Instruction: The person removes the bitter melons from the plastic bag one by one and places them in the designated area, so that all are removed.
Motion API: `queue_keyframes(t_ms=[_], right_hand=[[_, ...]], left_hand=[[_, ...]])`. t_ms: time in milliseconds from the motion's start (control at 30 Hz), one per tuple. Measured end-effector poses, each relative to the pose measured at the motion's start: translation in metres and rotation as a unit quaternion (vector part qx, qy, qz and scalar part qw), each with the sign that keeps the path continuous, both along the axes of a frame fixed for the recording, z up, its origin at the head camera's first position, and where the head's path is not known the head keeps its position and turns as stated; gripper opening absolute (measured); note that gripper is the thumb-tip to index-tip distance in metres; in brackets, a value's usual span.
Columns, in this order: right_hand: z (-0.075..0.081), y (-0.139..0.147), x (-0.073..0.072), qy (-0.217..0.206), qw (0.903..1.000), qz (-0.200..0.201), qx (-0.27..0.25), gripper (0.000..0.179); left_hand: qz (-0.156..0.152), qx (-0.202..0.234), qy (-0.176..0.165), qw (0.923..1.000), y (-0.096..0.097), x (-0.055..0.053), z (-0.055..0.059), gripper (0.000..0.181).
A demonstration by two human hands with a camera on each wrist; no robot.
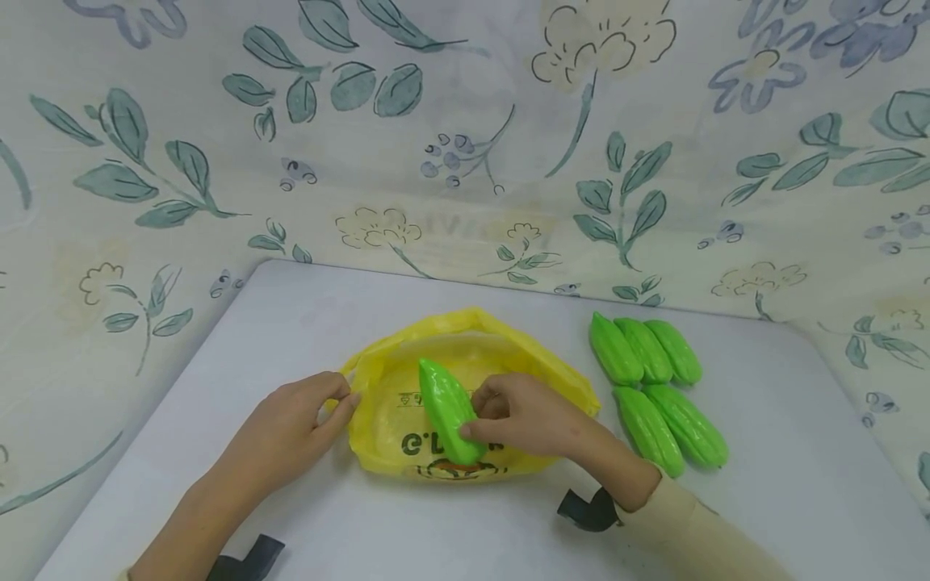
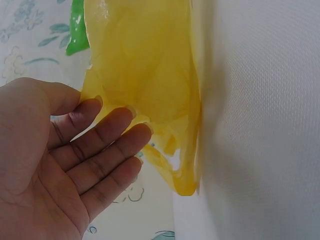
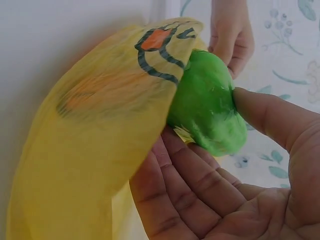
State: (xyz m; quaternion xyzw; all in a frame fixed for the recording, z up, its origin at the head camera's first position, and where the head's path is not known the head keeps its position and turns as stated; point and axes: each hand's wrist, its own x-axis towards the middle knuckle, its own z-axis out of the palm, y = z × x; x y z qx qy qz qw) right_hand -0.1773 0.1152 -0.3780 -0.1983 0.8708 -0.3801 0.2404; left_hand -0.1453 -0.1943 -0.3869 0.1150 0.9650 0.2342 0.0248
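In the head view a yellow plastic bag (image 1: 385,460) lies on the white table with its mouth spread wide and dark printing on it. My left hand (image 1: 294,428) pinches the bag's left rim between thumb and forefinger; the left wrist view shows its other fingers (image 2: 107,145) loosely bent against the yellow film. A glossy, ridged green toy vegetable (image 1: 446,411) with a pointed tip is in my right hand (image 1: 534,415), gripped between thumb and fingers over the bag's opening. Seen from the right wrist, the vegetable (image 3: 207,105) is partly hidden behind the bag's edge.
Several more green toy vegetables (image 1: 657,387) lie in two rows to the right of the bag. The white table (image 1: 305,315) ends at a floral cloth (image 1: 494,161) behind and at the sides. A dark wrist mount (image 1: 588,510) sits by my right forearm.
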Motion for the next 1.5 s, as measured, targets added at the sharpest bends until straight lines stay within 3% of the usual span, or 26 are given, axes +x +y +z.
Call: queue_keyframes(t_ms=[367, 1033, 1500], right_hand=[[0.012, 0.023, 0.013, 0.024, 0.9994, -0.005, -0.024, 0.042], [0.015, 0.055, 0.028, 0.032, 0.9987, -0.017, -0.035, 0.038], [0.011, 0.066, 0.034, 0.023, 0.9988, -0.034, -0.028, 0.040]], left_hand=[[0.006, -0.002, 0.001, 1.0000, 0.000, 0.001, 0.000, 0.015], [-0.003, 0.003, 0.019, 0.9998, -0.001, -0.001, -0.002, 0.014], [0.007, -0.002, 0.002, 1.0000, 0.001, 0.000, -0.002, 0.014]])
